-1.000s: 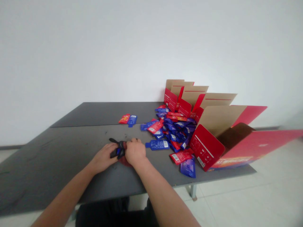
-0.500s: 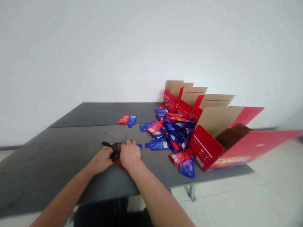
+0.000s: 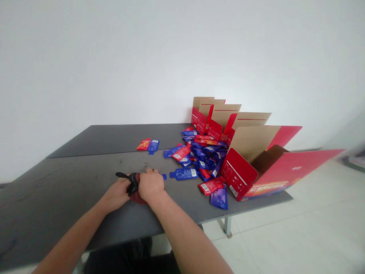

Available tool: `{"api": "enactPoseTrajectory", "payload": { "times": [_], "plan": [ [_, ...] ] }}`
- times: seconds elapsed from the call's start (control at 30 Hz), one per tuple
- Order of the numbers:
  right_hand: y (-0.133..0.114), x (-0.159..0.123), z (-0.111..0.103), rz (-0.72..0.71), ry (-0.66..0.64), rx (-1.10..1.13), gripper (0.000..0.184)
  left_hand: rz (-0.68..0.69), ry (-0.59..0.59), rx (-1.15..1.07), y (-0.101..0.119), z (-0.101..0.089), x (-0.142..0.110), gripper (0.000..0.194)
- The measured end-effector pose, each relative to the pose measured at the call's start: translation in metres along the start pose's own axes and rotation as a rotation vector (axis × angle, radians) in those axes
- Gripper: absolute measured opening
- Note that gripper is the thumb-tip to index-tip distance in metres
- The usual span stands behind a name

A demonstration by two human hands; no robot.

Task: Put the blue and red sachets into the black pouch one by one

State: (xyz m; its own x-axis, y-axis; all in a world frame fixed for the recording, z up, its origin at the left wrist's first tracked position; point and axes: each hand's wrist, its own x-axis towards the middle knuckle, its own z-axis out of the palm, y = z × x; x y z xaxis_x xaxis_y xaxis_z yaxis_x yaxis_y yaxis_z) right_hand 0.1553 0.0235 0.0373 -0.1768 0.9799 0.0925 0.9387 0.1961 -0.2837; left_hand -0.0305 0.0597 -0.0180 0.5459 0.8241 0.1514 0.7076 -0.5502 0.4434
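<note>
Both my hands are close together low over the near part of the dark table. My left hand is closed around a black and dark-red object with a thin black piece sticking out to the left; its kind is unclear. Right against it, my right hand has its fingers curled down, and what they grip is hidden. A small blue tip pokes out just past the right hand's fingers. To the right of that tip lies a flat blue spouted sachet.
A heap of blue and red sachets spreads in front of a row of open red cartons along the right side. A red sachet and a blue sachet lie farther back. A white wall stands behind the table.
The view has turned slightly right, so everything appears a little farther left. My hands keep the same closed pose around the black and dark-red object.
</note>
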Motion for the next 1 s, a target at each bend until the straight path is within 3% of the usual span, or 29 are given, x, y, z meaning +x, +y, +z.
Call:
{"api": "enactPoseTrajectory", "payload": {
  "times": [0.17,0.27,0.33,0.43,0.57,0.77,1.0],
  "plan": [
    [0.058,-0.007,-0.018,0.253,0.030,-0.048,0.033,-0.008,0.049,0.047,-0.004,0.001,-0.002,0.060],
    [0.081,-0.038,-0.029,0.270,0.073,-0.065,0.030,-0.017,0.045,0.062,-0.005,0.002,-0.003,0.061],
    [0.085,-0.072,-0.027,0.249,0.172,-0.023,0.028,-0.013,0.058,0.066,-0.006,0.003,-0.003,0.061],
    [0.078,-0.123,-0.015,0.200,0.211,0.123,0.015,-0.006,0.083,0.067,-0.006,0.005,-0.005,0.062],
    [0.069,-0.154,-0.003,0.183,0.263,0.293,0.028,-0.030,0.082,0.050,-0.007,0.004,0.000,0.062],
    [0.070,-0.152,-0.001,0.177,0.283,0.332,0.030,-0.034,-0.049,-0.087,0.010,0.009,0.047,0.056],
    [0.072,-0.152,0.004,0.170,0.299,0.323,0.032,0.188,-0.105,-0.111,0.079,0.043,0.121,0.048]
  ]
}}
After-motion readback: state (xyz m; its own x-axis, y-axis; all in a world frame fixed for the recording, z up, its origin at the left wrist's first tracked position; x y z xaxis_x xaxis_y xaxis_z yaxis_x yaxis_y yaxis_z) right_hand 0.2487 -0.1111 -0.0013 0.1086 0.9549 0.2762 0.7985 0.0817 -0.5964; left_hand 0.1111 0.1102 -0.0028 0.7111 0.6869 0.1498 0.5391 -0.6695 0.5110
